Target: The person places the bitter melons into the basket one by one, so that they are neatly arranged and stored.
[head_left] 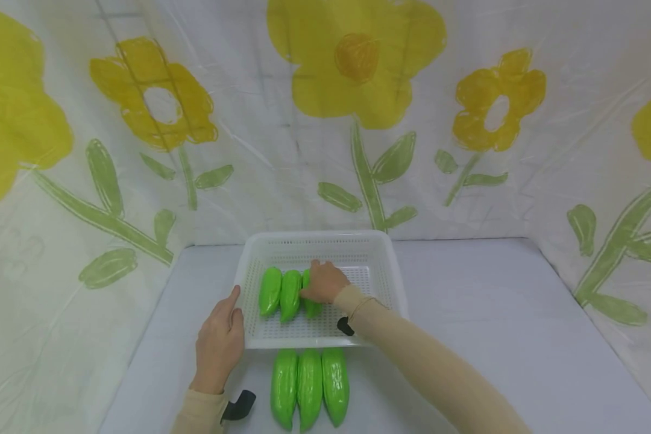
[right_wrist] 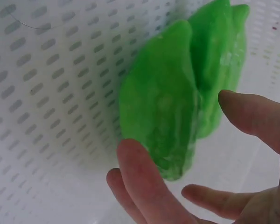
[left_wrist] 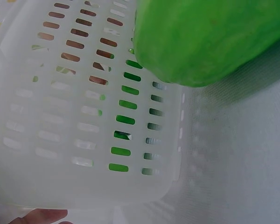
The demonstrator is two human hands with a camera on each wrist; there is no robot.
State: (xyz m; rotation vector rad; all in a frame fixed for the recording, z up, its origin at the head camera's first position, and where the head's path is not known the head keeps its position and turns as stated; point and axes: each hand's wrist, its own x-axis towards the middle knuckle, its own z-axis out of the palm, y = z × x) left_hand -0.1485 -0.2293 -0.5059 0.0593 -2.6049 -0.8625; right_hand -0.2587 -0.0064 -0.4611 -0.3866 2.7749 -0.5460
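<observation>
A white perforated plastic basket [head_left: 317, 343] holds three glossy green, long tapered vegetables, with the left one [head_left: 270, 292], the middle one [head_left: 290, 295] and the right one [head_left: 312, 309] side by side. My right hand [head_left: 327, 283] is over the right one and partly hides it. In the right wrist view, its thumb and fingers are spread around the nearest green vegetable [right_wrist: 156, 100], not closed on it. My left hand [head_left: 219, 342] rests beside the basket's left rim, index finger extended along it; only fingers [left_wrist: 44, 215] show at the bottom of the left wrist view.
Three more green vegetables [head_left: 310, 386] lie in a row on the white table [head_left: 466, 301], just in front of the basket; one's blunt end [left_wrist: 200, 42] looms in the left wrist view. Behind the basket hangs a flower-painted white curtain [head_left: 239, 181].
</observation>
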